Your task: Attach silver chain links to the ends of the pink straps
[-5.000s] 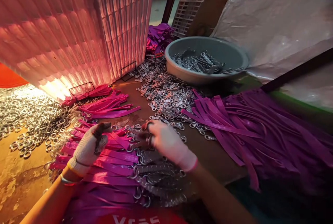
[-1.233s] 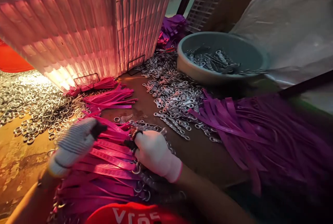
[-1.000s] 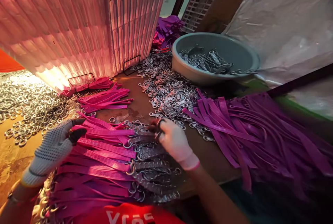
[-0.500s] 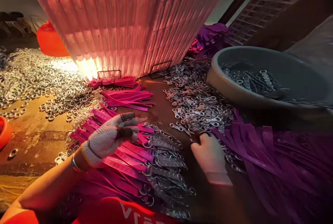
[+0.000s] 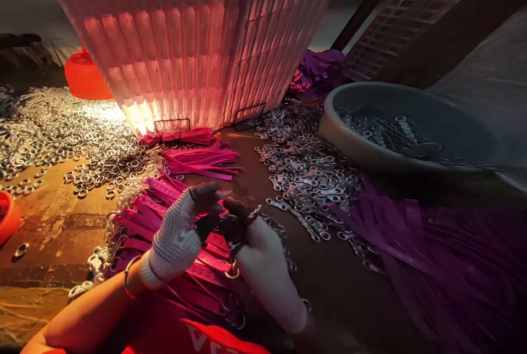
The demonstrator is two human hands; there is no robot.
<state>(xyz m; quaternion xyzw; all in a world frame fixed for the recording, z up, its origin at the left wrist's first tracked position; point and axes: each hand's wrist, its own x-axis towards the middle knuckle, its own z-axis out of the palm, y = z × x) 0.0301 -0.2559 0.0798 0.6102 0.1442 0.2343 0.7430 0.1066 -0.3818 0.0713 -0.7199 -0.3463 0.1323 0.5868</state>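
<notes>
My left hand (image 5: 177,236), in a dotted white glove with dark fingertips, is bent over the pink straps (image 5: 144,208); its thumb and fingers are closed around something too small to name. Facing it, my right hand (image 5: 265,263), in a pale glove with dark fingertips, has its fingers curled in near the left fingertips. A small bit of metal shows at the right fingers, but what they hold is unclear. Beneath both hands, the straps lie in a row, with metal rings (image 5: 233,271) at their ends.
Loose metal rings (image 5: 94,140) are heaped at the left by an orange lamp (image 5: 86,75). Metal clasps (image 5: 304,178) lie beside a grey basin (image 5: 329,123). Purple straps (image 5: 411,249) spread at the right. Ribbed translucent panels (image 5: 173,52) stand at the back.
My right hand has moved left from the clasps and up to my left hand. My left hand has turned, and its fingers have closed. The whole view has shifted slightly.
</notes>
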